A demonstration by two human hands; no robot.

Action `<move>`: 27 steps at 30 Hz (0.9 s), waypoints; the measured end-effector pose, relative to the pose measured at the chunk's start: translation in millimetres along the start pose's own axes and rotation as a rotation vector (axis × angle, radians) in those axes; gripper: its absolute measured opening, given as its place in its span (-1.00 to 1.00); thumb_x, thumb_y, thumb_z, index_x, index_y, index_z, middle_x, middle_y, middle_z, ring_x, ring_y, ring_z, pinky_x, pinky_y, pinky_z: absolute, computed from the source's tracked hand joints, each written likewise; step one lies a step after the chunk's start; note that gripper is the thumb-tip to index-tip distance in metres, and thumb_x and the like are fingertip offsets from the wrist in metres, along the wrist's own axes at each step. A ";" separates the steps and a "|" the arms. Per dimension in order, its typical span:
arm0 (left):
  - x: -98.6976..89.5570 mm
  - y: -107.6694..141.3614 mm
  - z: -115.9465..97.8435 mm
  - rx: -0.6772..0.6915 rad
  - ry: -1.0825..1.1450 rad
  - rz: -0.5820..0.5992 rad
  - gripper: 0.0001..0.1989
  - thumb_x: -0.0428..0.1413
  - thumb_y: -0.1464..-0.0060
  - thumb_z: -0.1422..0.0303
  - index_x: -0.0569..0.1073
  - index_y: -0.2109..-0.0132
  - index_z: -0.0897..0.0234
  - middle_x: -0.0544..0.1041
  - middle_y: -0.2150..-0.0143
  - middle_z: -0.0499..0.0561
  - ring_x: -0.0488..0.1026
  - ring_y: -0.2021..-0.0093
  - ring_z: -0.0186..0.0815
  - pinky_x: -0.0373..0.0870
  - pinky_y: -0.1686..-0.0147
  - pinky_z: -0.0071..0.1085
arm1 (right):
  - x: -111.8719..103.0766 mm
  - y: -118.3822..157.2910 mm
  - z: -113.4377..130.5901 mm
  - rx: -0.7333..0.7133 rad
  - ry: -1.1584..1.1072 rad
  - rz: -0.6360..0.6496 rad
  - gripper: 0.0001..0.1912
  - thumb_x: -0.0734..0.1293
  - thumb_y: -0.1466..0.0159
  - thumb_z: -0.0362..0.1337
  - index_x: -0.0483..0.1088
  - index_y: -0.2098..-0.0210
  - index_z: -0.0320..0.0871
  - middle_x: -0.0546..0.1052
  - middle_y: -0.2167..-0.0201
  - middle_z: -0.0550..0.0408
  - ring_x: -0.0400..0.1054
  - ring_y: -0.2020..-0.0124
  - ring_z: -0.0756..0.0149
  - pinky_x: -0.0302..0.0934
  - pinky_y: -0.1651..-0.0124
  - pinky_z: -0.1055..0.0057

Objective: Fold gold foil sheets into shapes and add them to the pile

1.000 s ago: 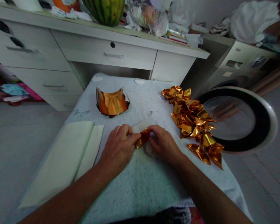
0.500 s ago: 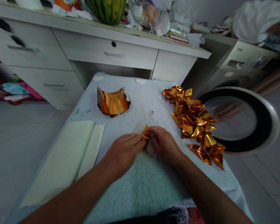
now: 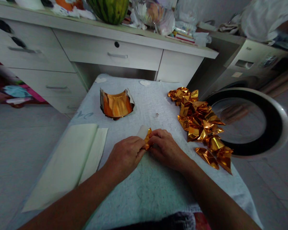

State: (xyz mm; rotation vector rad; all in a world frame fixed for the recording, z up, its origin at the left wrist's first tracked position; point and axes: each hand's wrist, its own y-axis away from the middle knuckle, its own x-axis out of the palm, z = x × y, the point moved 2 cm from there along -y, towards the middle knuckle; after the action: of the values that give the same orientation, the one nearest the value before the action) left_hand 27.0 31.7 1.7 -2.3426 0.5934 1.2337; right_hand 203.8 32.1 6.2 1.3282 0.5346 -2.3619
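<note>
Presently, from my remote station, I record the left hand (image 3: pixel 127 154) and right hand (image 3: pixel 167 147) with fingers closed, pinching a small gold foil piece (image 3: pixel 148 138) between them, over the cloth-covered table (image 3: pixel 146 188). Taking that piece as clock centre, I note a pale slip (image 3: pixel 142 131) just beside it at 11 o'clock. Farther out: curved gold sheets (image 3: pixel 116 106), near 11; folded foil heap (image 3: pixel 196 118), 2; pale paper (image 3: pixel 64 159), between 8 and 9; white drawer unit (image 3: pixel 134 59), 12.
</note>
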 end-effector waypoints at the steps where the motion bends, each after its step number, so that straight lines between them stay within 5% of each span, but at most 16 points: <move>1: -0.3 0.0 0.8 0.003 0.004 -0.003 -0.93 0.10 -0.16 0.48 0.43 0.29 0.24 0.53 0.29 -0.01 0.46 0.23 -0.24 0.40 0.19 -0.30 | 0.7 -0.3 -0.3 0.007 -0.001 0.000 -0.83 0.33 -0.20 -0.44 0.46 0.22 -0.11 0.44 0.07 -0.01 0.28 0.04 0.15 0.15 0.00 0.18; 16: -5.7 -3.2 4.9 -0.077 0.029 0.036 -0.92 0.22 -0.04 0.47 0.47 0.37 0.24 0.44 0.29 0.00 0.37 0.16 -0.17 0.33 0.16 -0.23 | 4.5 -1.0 4.6 0.115 -0.055 0.015 -0.86 0.36 -0.24 -0.41 0.52 0.24 -0.08 0.41 0.01 -0.01 0.24 -0.03 0.09 0.12 -0.07 0.04; 27: -5.4 -0.4 8.3 -0.094 0.022 0.022 -0.86 0.07 -0.16 0.44 0.46 0.37 0.25 0.38 0.25 0.01 0.31 0.15 -0.19 0.28 0.14 -0.19 | 7.4 -6.2 10.7 0.229 -0.097 -0.050 -0.93 0.35 -0.25 -0.39 0.43 0.38 -0.17 0.43 0.13 0.00 0.24 0.06 0.16 0.11 -0.03 0.12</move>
State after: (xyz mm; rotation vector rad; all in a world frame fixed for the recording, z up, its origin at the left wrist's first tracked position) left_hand 19.0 37.5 2.0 -2.4363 0.5819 1.2727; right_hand 189.4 31.1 5.8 1.2983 0.2784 -2.5754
